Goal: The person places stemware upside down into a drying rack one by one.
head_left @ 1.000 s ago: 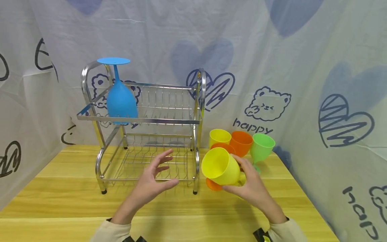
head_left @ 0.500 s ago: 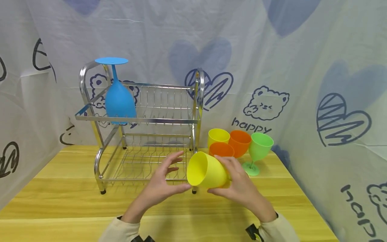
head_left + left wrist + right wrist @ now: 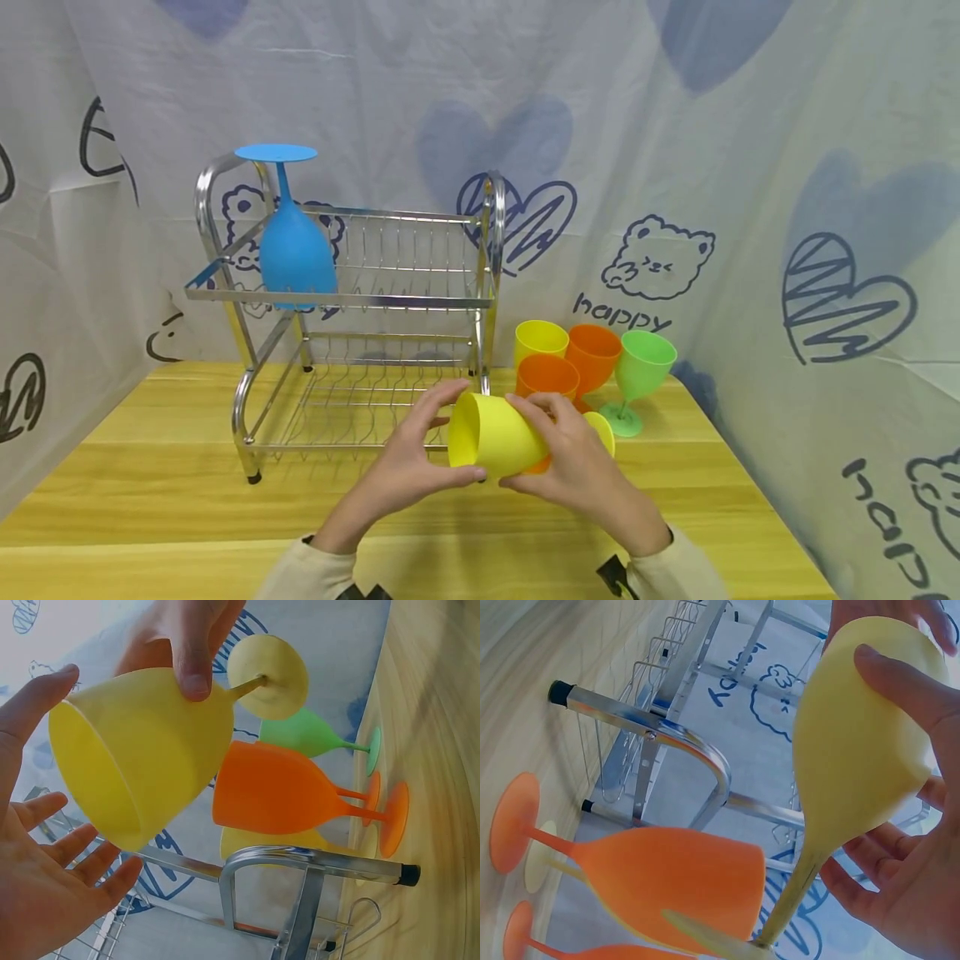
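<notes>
A yellow plastic goblet [image 3: 504,440] lies tilted on its side in mid-air, its mouth facing left and its foot to the right. My right hand [image 3: 573,458] grips it round the bowl, with the thumb [image 3: 896,675] pressed along one side in the right wrist view. At the mouth end my left hand [image 3: 412,458] is spread, thumb and fingertips right at the rim. In the left wrist view the left fingers [image 3: 75,851] are apart and extended beside the rim. Behind the right hand stands an orange goblet [image 3: 546,375], partly hidden.
A two-tier metal dish rack [image 3: 337,300] stands to the left, with a blue goblet [image 3: 296,250] upside down on its top tier. Another yellow goblet [image 3: 541,340], a second orange goblet [image 3: 594,354] and a green goblet [image 3: 647,365] stand upright on the wooden table [image 3: 187,517].
My right hand has carried the yellow goblet left and slightly down, turning its mouth further left. My left hand has moved right to the goblet's rim.
</notes>
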Available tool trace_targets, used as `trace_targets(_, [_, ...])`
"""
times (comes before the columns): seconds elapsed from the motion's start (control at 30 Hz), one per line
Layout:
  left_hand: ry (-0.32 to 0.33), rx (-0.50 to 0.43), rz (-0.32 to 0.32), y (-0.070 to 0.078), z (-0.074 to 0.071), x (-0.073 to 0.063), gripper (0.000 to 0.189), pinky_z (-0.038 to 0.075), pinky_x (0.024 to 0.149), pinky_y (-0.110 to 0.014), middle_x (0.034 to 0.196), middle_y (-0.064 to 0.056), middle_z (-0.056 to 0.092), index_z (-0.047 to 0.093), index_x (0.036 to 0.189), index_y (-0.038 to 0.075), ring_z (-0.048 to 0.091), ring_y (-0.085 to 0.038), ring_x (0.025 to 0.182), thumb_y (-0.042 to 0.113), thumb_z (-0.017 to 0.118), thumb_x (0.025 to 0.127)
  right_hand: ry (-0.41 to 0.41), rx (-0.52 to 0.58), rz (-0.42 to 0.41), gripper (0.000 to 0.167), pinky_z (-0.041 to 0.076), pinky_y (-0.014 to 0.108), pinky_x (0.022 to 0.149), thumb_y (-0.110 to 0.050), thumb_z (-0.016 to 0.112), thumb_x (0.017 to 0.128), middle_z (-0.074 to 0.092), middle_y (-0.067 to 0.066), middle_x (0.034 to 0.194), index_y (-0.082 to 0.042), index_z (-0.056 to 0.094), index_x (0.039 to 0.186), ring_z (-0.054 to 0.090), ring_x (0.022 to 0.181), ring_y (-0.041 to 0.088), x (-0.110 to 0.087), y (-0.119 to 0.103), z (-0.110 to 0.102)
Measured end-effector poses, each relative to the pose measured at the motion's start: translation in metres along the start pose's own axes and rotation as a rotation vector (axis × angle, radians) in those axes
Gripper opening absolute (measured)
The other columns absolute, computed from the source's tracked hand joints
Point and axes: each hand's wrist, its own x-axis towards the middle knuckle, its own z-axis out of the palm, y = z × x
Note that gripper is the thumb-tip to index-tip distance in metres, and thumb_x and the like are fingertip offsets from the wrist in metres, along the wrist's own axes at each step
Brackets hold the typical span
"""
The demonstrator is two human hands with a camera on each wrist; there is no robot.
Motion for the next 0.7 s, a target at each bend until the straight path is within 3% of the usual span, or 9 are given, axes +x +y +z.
trace_targets(0.33, [0.001, -0.012, -0.086, -0.001, 0.000, 0.000, 0.074, 0.045, 0.098, -0.049, 0.136, -0.011, 0.045, 0.049, 0.137, 0.011, 0.046, -0.032, 0.122, 0.017, 0.086, 0.073, -0.005, -0.076, -0.047, 0.093, 0.051, 0.042, 0.079, -0.032, 0.095, 0.055, 0.056, 0.012, 0.115, -0.009, 0.053, 0.134, 0.054, 0.097, 0.024, 0.001, -0.001, 0.002])
trace_targets(0.53, [0.022, -0.055, -0.092, -0.005, -0.001, -0.002, 0.072, 0.048, 0.097, -0.040, 0.135, -0.012, 0.048, 0.050, 0.134, 0.008, 0.048, -0.032, 0.121, 0.014, 0.086, 0.072, 0.006, -0.092, -0.058, 0.092, 0.052, 0.043, 0.082, -0.032, 0.095, 0.056, 0.057, 0.011, 0.117, -0.008, 0.053, 0.133, 0.056, 0.099, 0.026, 0.000, -0.005, 0.000])
trace_targets(0.7, [0.039, -0.104, -0.098, -0.004, -0.006, -0.004, 0.073, 0.048, 0.095, -0.037, 0.134, -0.014, 0.049, 0.051, 0.134, 0.007, 0.048, -0.034, 0.121, 0.009, 0.087, 0.070, 0.002, -0.047, -0.037, 0.089, 0.051, 0.047, 0.088, -0.031, 0.093, 0.059, 0.055, 0.013, 0.129, -0.007, 0.052, 0.135, 0.057, 0.107, 0.029, -0.001, -0.010, -0.008])
